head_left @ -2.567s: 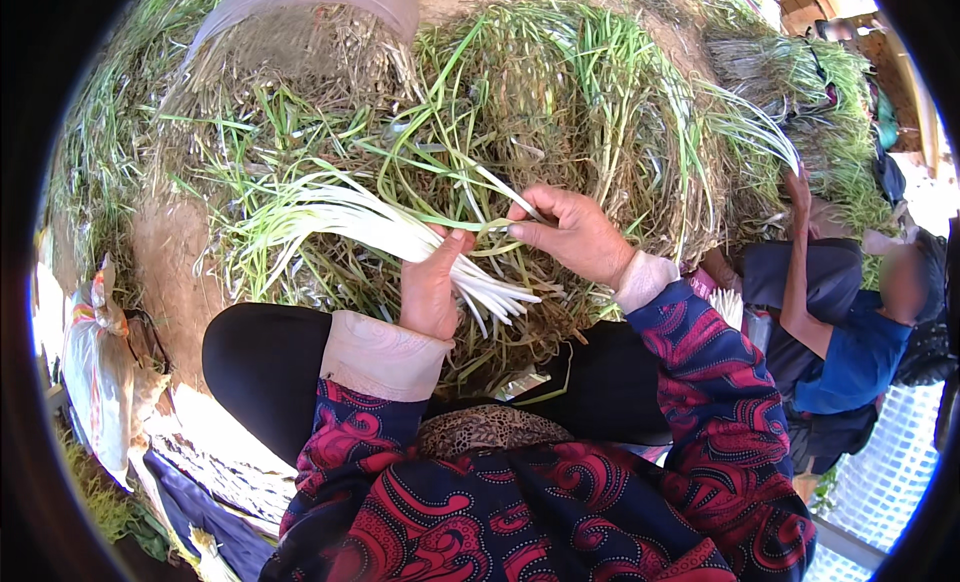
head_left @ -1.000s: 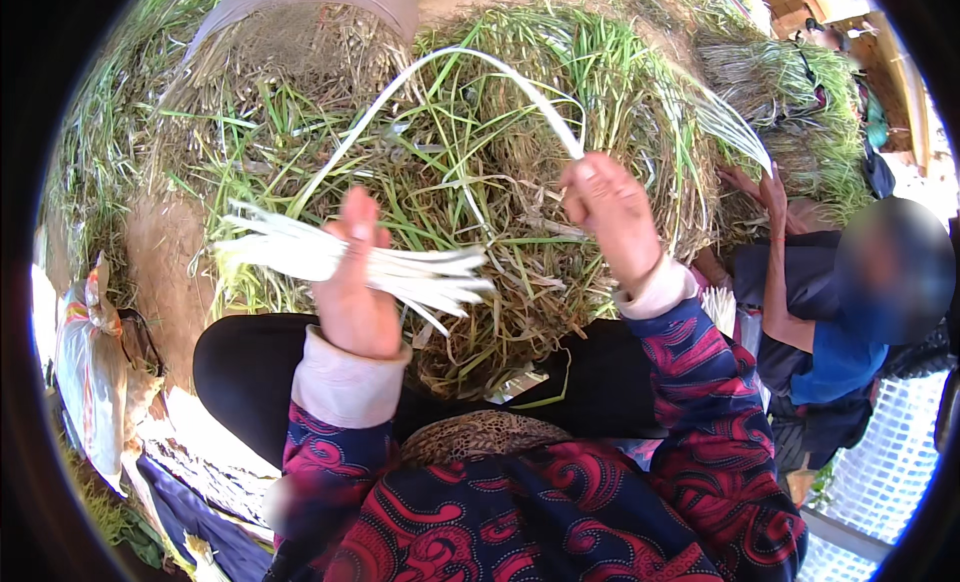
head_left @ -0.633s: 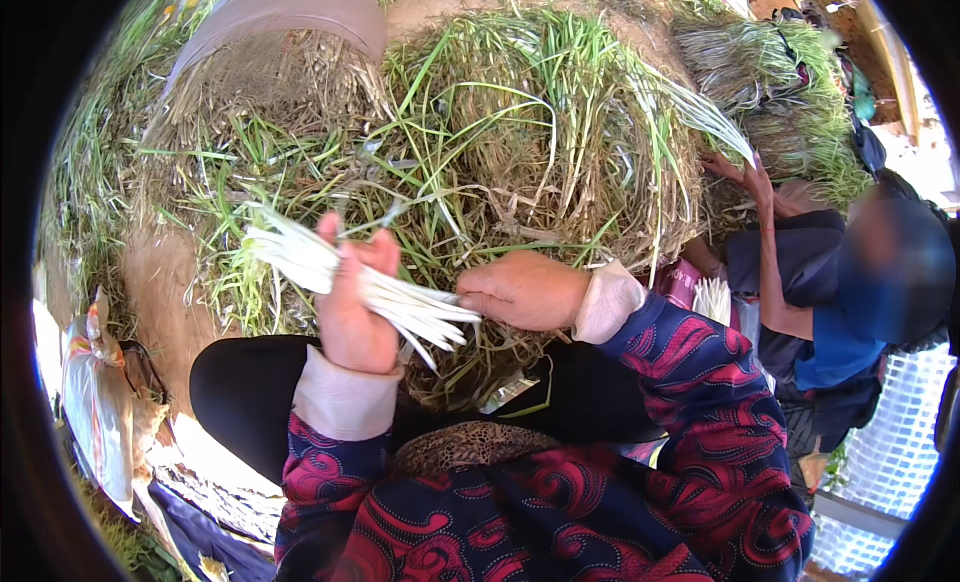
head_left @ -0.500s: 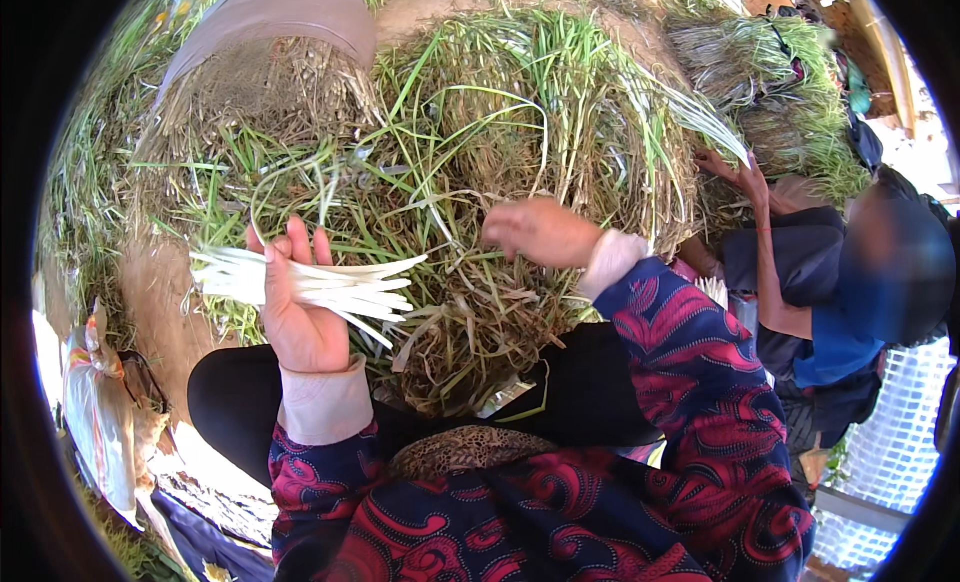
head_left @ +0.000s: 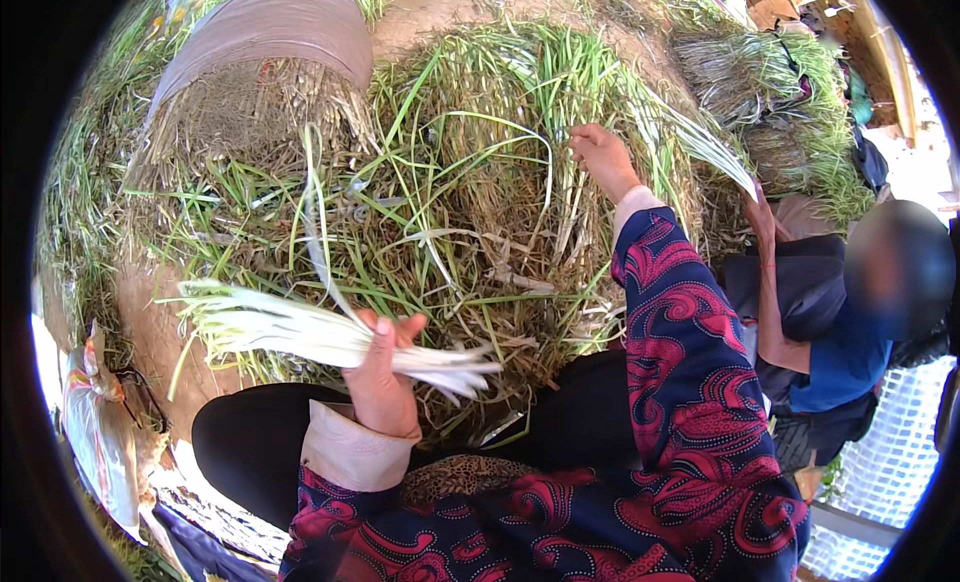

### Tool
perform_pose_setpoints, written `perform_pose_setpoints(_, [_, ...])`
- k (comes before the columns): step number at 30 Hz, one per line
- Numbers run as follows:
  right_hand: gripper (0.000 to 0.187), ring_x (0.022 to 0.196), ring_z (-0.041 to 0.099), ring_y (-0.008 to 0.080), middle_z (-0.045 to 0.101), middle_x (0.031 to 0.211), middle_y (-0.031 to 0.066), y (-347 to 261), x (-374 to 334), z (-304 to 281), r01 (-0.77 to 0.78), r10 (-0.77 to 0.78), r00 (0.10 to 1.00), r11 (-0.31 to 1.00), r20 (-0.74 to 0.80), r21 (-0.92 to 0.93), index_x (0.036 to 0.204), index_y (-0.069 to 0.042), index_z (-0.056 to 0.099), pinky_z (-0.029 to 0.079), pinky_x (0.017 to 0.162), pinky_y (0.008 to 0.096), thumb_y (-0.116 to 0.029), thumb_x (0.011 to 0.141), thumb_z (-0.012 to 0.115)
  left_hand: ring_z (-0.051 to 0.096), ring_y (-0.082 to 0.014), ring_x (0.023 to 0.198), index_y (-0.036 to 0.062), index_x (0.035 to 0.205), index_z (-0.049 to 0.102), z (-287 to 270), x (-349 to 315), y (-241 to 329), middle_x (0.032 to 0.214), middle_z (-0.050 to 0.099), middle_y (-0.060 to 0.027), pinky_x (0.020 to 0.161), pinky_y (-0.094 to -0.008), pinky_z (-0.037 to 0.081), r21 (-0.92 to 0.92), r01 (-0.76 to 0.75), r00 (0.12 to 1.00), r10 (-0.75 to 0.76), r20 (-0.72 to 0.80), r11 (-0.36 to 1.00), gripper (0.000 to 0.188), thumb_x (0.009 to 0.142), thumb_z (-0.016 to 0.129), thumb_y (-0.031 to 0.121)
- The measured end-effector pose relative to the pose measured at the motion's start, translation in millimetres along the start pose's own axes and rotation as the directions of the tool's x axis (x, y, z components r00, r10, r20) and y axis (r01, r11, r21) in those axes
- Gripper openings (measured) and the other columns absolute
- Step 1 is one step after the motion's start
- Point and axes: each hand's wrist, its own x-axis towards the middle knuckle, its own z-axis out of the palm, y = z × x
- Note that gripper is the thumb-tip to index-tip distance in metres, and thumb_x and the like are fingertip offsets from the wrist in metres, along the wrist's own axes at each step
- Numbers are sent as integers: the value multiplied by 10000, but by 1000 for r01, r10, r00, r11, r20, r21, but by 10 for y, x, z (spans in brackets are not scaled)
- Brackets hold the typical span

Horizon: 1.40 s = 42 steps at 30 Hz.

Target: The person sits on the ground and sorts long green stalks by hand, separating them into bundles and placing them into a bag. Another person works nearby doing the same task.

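Observation:
My left hand (head_left: 385, 382) is closed around a bunch of long, thin white stalks (head_left: 270, 324), low in front of my lap. The stalks lie nearly level, their pale ends fanned out to the right of the hand and greener ends to the left. A thin, limp leaf strip (head_left: 318, 232) rises from beside the thumb. Farther off to the right, my right hand (head_left: 603, 162) is stretched over the heap of green leafy stalks (head_left: 500, 112). Its fingers are curled together; whether anything is between them is hidden.
A co-worker (head_left: 830, 312) sits at the right, one hand (head_left: 760, 217) at the white ends of other stalks (head_left: 705, 147). A cloth-covered bundle (head_left: 270, 32) stands at the far left. More bundles (head_left: 780, 92) lie at the far right. A plastic bag (head_left: 100, 442) is near my left.
My left hand has moved right and nearer to me with the bunch of stalks. My right hand has gone farther out and to the right, over the green leaves.

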Motion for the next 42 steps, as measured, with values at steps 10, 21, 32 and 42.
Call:
perform_pose_setpoints(10, [237, 580, 377, 46, 469, 670, -42, -849, -388, 592, -51, 40, 819, 999, 573, 3, 940, -99, 563, 323, 526, 177, -261, 872, 405, 542, -186, 758, 76, 776, 426, 45, 81, 40, 713, 495, -47, 825, -353, 420, -106, 101, 994, -106, -39, 989, 141, 761, 558, 30])
perform_pose_setpoints(21, [133, 722, 519, 237, 524, 779, 74, -1027, -1673, 860, 789, -547, 354, 610, 758, 72, 835, -66, 570, 413, 648, 307, -165, 748, 586, 479, -122, 695, 61, 786, 474, -123, 45, -19, 737, 517, -33, 662, -243, 374, 41, 28, 999, -27, -37, 999, 138, 730, 596, 27])
perform_pose_setpoints(32, [236, 766, 454, 48, 523, 799, -20, -838, -1996, 892, -133, -87, 625, 967, 776, 215, 942, -11, 534, 372, 735, 202, -218, 834, 495, 496, -96, 701, 35, 796, 481, -163, -166, -143, 751, 517, -27, 636, -206, 415, 83, -45, 989, 32, 145, 996, 210, 688, 571, -121])
perform_pose_setpoints(42, [137, 657, 491, 122, 491, 704, 34, -901, -1785, 861, 273, -152, 865, 942, 478, -195, 752, -51, 506, 425, 618, 277, -178, 803, 503, 509, -169, 737, 53, 768, 446, -216, -243, 142, 752, 493, -53, 706, -287, 415, 118, -242, 970, 242, 16, 963, 183, 710, 563, -76])
